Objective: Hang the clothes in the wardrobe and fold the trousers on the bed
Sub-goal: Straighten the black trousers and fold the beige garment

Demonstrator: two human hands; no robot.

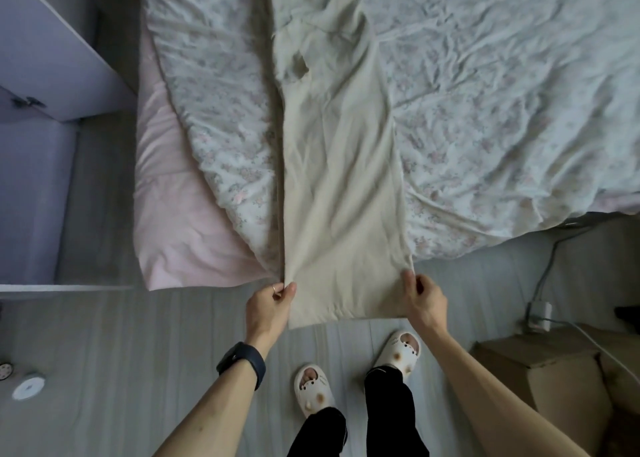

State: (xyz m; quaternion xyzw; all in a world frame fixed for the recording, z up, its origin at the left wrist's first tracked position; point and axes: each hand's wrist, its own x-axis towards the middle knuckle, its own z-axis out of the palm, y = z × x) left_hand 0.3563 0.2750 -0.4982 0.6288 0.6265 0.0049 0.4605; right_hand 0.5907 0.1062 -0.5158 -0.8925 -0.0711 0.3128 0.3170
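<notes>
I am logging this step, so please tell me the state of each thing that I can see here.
beige trousers: laid lengthwise on the floral duvet, legs stacked, hem end overhanging its edge
left hand: pinches their left edge near the hem
right hand: pinches their right edge near the hem
floral duvet: spread, wrinkled
pink sheet: uncovered beside the duvet

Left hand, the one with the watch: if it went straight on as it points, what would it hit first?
Likely the floral duvet at the bed's edge, just beyond the left hand, which pinches the trousers by a hem corner; depth is unclear.
</notes>
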